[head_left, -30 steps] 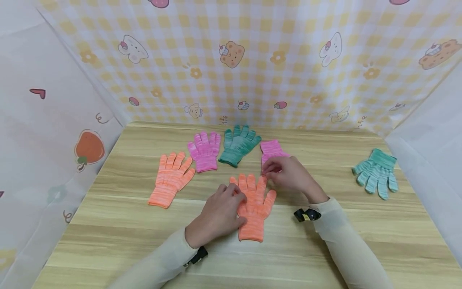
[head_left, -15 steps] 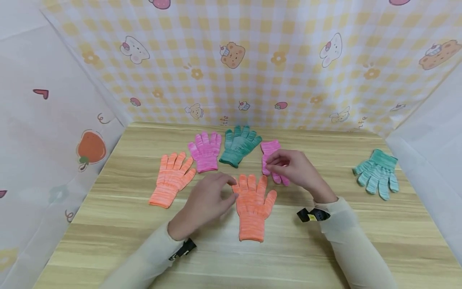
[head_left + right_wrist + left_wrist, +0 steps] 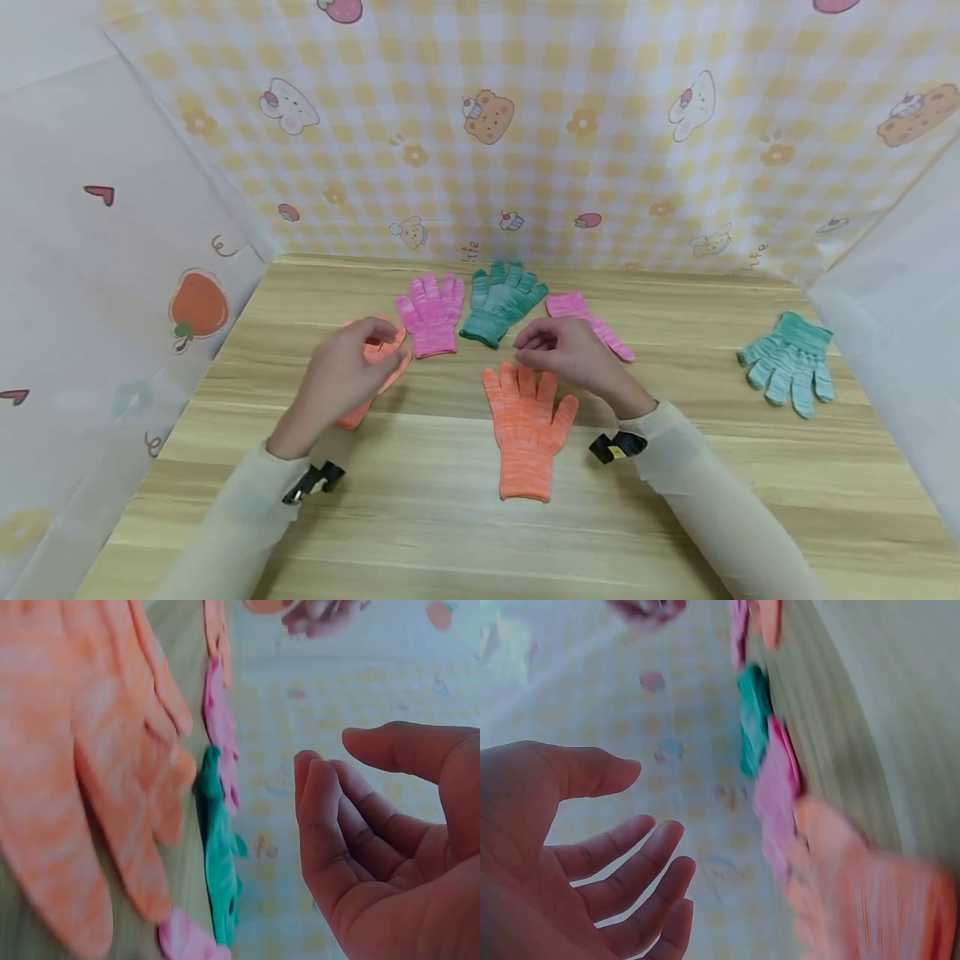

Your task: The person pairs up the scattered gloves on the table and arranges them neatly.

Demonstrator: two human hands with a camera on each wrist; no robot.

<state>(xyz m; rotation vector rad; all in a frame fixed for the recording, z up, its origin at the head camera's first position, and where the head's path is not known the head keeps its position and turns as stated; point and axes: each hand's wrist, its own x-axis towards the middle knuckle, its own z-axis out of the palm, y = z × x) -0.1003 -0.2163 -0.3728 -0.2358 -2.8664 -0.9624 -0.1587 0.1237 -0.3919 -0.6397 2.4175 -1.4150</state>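
Observation:
My left hand [image 3: 341,371] hovers over the left orange glove [image 3: 393,367] and hides much of it. In the left wrist view its fingers are relaxed and apart from the thumb, holding nothing. My right hand [image 3: 573,354] is above the table, over the fingertips of the middle orange glove [image 3: 525,433] and partly in front of a pink glove [image 3: 566,305]. In the right wrist view its fingers [image 3: 322,802] bend loosely, with a gap to the thumb and nothing between. The middle orange glove lies flat, cuff toward me.
Another pink glove [image 3: 433,317] and a dark green glove [image 3: 498,304] lie side by side at the back. A lighter green glove [image 3: 791,362] lies far right, cuff away from me. A patterned cloth [image 3: 577,167] stands behind the wooden table [image 3: 420,517].
My left hand has left the middle orange glove and moved left over the other orange glove. My right hand went up to the pink glove, then back left and slightly down.

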